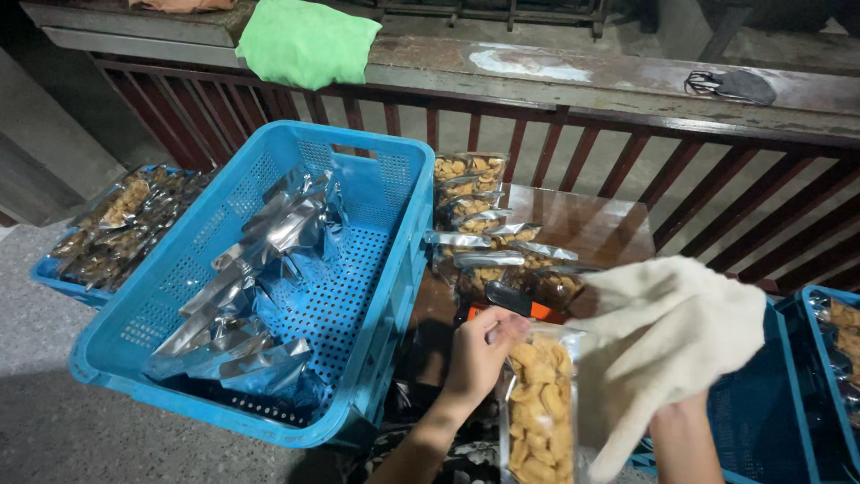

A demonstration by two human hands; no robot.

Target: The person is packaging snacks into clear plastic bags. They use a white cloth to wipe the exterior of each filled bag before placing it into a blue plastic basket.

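**Pouch in hand at the sealer, empties waiting**

While my left hand pinches the top corner of a clear pouch of fried snack pieces, it holds that pouch upright just in front of the black-and-orange sealer on the small wooden table. My right hand is wrapped in a cream cloth that hangs against the pouch's right side; I cannot tell how its fingers sit beneath the fabric.

Judging from how things lie, the work looks partly done. A stack of filled pouches sits on the table behind the sealer, and another blue crate at far left is heaped with filled packs. What seems left: the large blue crate beside me holds a pile of empty silver-backed bags. At the right edge, 1 more blue crate shows a few packs. A green cloth lies on the ledge above.
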